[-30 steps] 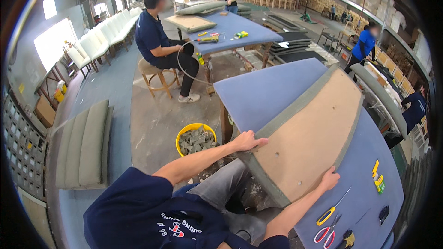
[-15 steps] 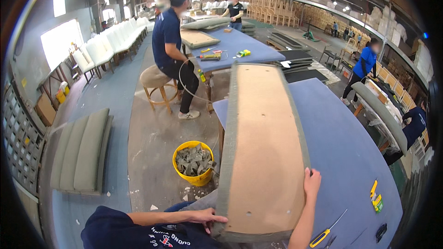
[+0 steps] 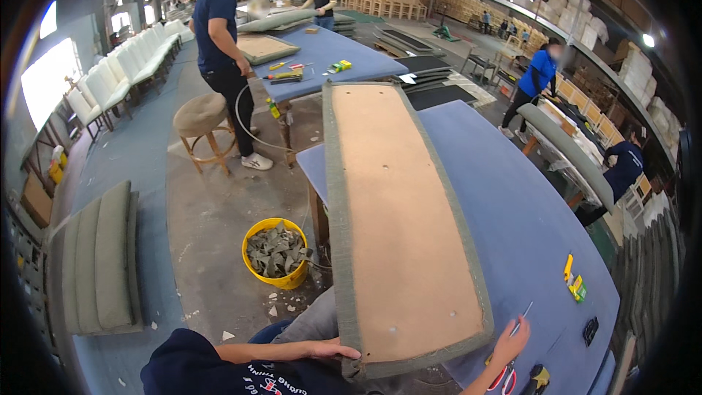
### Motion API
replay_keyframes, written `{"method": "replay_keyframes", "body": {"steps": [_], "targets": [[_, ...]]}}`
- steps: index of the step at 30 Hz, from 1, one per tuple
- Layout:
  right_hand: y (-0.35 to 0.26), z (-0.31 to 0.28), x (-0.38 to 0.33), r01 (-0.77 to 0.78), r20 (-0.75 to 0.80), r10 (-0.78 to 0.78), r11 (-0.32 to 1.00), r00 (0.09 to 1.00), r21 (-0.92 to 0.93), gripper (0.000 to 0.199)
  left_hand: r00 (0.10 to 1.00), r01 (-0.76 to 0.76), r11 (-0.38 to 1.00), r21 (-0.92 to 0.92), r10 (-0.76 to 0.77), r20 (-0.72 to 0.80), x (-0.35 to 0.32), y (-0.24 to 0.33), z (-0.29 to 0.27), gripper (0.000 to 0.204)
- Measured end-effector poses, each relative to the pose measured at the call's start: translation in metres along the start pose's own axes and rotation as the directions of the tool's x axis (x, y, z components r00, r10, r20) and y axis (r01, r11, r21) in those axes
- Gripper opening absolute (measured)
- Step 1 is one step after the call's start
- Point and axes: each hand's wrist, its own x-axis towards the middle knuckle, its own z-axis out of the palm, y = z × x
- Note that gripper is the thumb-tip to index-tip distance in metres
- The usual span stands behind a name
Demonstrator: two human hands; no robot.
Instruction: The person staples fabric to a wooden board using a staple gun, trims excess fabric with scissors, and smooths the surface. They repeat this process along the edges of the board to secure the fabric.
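A long upholstered seat panel [image 3: 398,227] lies upside down on the blue work table [image 3: 512,212], its tan underside up and grey-green fabric wrapped round its edges. My left hand [image 3: 333,351] grips its near left corner. My right hand [image 3: 508,342] rests on the table by the near right corner, touching the panel's edge. Red-handled scissors [image 3: 501,379] and a yellow-black tool [image 3: 537,379] lie just beside my right hand.
A yellow bucket [image 3: 276,252] of fabric scraps stands on the floor left of the table. Grey-green cushions [image 3: 99,263] lie further left. A person in dark blue [image 3: 223,51] stands by a stool [image 3: 199,117] at a second blue table [image 3: 322,51]. Small tools [image 3: 574,281] lie at the table's right.
The panel has swung from lying diagonally across the table to lying lengthwise away from me. My hands moved to its near end. The person at the far table stood up from the stool.
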Motion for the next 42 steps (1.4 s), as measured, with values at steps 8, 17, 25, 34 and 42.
{"method": "replay_keyframes", "body": {"steps": [8,17,25,34,42], "targets": [[0.066,0.008,-0.097,-0.235,-0.074,0.223,0.899,0.972,-0.371,0.039,0.983,0.171,0.96,0.222,-0.183,0.035,0.005,0.016,-0.018,0.079],[0.064,0.023,-0.067,-0.33,-0.21,0.27,0.881,0.939,-0.338,0.035,0.979,0.065,0.982,-0.177,-0.096,-0.178,-0.006,0.029,0.04,0.059],[0.091,0.014,-0.047,-0.257,-0.541,0.229,0.966,0.809,0.025,0.036,0.999,0.046,0.949,-0.312,-0.037,0.036,0.131,0.042,0.114,0.048],[0.092,0.018,-0.049,-0.373,-0.421,0.401,0.915,0.813,0.151,0.044,0.992,-0.083,0.996,-0.036,0.079,-0.096,0.139,0.041,0.122,0.049],[0.112,0.026,-0.055,-0.315,-0.425,0.331,0.943,0.843,0.109,0.039,0.989,-0.047,0.992,-0.12,0.029,-0.146,0.165,0.047,0.154,0.065]]}}
